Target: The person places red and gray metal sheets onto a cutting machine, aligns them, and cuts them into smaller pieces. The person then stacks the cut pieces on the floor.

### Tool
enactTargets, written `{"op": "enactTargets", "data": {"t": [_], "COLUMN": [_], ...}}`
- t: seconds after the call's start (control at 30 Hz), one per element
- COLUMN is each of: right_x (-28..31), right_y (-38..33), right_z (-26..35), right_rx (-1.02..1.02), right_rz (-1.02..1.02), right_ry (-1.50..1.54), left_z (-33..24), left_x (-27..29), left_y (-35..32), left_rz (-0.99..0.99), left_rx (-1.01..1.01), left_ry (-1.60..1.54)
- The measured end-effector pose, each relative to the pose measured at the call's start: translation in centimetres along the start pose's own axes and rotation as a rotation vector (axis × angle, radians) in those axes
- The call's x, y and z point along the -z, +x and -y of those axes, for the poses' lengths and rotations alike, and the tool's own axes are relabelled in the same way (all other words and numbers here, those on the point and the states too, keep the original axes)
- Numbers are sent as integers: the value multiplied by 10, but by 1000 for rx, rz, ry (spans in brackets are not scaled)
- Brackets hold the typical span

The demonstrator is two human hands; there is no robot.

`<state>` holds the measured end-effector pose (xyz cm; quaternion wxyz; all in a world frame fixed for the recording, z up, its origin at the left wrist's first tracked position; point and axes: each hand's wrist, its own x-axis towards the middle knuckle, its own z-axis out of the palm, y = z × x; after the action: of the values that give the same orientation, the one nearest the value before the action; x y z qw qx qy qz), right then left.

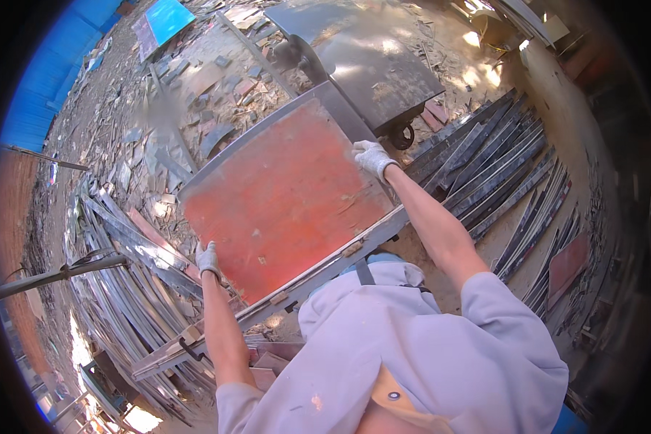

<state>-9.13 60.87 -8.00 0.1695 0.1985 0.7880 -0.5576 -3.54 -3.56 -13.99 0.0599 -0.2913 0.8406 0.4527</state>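
Observation:
A rectangular board with a worn, dusty red face (282, 206) lies tilted in front of me, at waist height. My left hand (207, 259), in a pale work glove, is closed on the board's left edge near its front corner. Farther up on the opposite side, my right hand (373, 158) in a matching glove grips the right edge, with the fingers partly hidden. Beneath the board, a grey metal surface (331, 101) shows along its far edge. A long, pale rail (304, 281) runs along the board's near side, close to my body.
Beyond the board stands a dark metal machine table (383, 76) with a round part beneath it. Long strips (134, 249) are heaped at left, and more dark strips (495, 155) lie at right. Broken scraps (217, 87) litter the ground. A blue wall (47, 69) rises at far left.

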Motion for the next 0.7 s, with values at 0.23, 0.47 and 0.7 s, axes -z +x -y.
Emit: {"op": "enactTargets", "data": {"t": [0.23, 0.47, 0.7], "right_x": [26, 33, 51], "right_y": [-59, -87, -80], "right_z": [-84, -83, -89], "right_rx": [-63, -184, -173], "right_rz": [-121, -80, -104], "right_ry": [-140, -251, -238], "left_z": [68, 42, 46], "left_x": [-30, -51, -51], "left_y": [-105, -160, -148], "left_rz": [-149, -232, -95], "left_rx": [243, 169, 138], "left_ry": [231, 478, 332]}}
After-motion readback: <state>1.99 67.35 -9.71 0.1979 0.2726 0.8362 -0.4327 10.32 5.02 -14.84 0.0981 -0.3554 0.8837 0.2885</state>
